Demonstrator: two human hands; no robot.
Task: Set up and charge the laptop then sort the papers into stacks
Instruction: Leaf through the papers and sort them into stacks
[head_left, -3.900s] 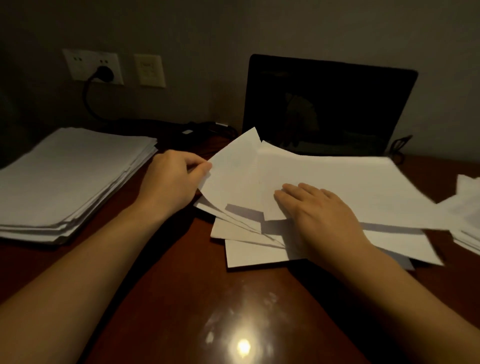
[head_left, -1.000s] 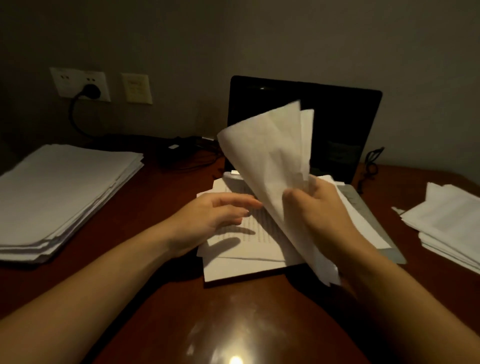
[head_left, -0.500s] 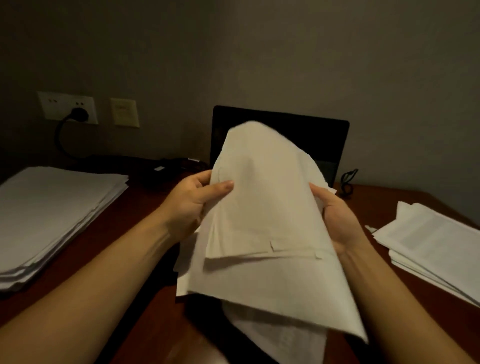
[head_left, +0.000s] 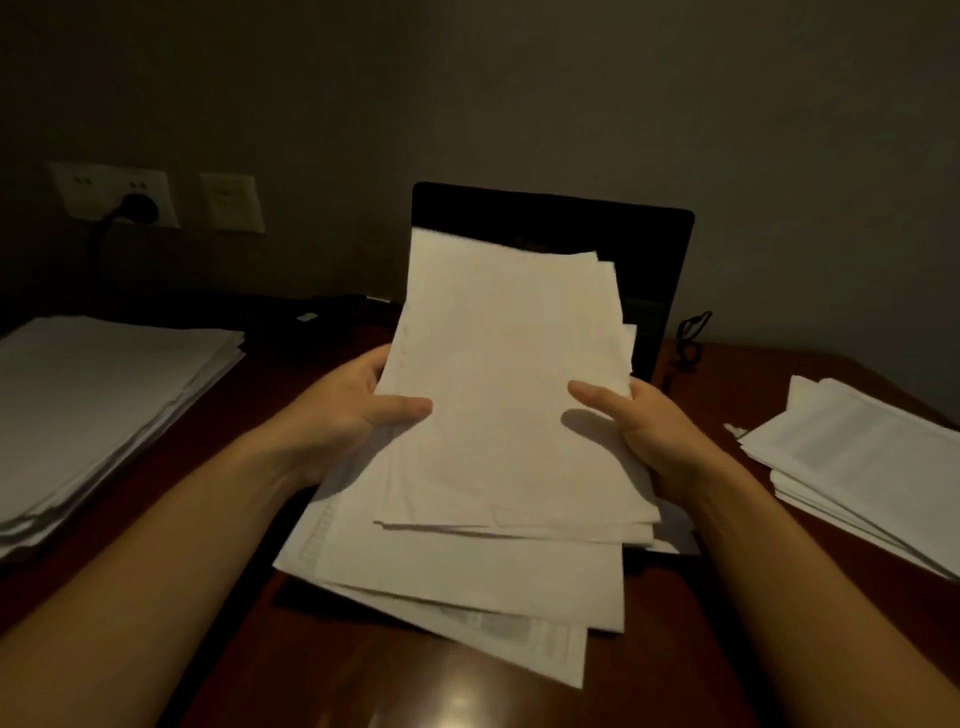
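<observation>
The laptop (head_left: 655, 260) stands open at the back of the desk (head_left: 363, 680), screen dark and facing the person; it serves as the reference for all positions below. A sheaf of papers (head_left: 509, 395) is held up directly in front of the laptop, covering most of the screen's left and middle; the sheets are unevenly aligned, with the lower ones (head_left: 467, 577) fanned out toward the person; whether these lowest sheets touch the desk cannot be told. The left hand (head_left: 353, 410) grips the sheaf's left edge, thumb laid across the front face, remaining fingers hidden behind the paper. The right hand (head_left: 660, 431) grips the right edge in the same way, thumb on the front, fingers hidden behind. A tall stack of papers (head_left: 104, 395) lies on the desk well to the left of the laptop; a lower, looser stack (head_left: 872, 457) with faint printed text lies well to its right. On the wall, left of the laptop, a socket plate (head_left: 88, 192) carries a dark plug (head_left: 137, 208); a second plate (head_left: 232, 202) sits just beside it, nearer the laptop. A thin dark cable (head_left: 691, 332) loops just beside the laptop's right edge; where it ends is too dim to tell.
</observation>
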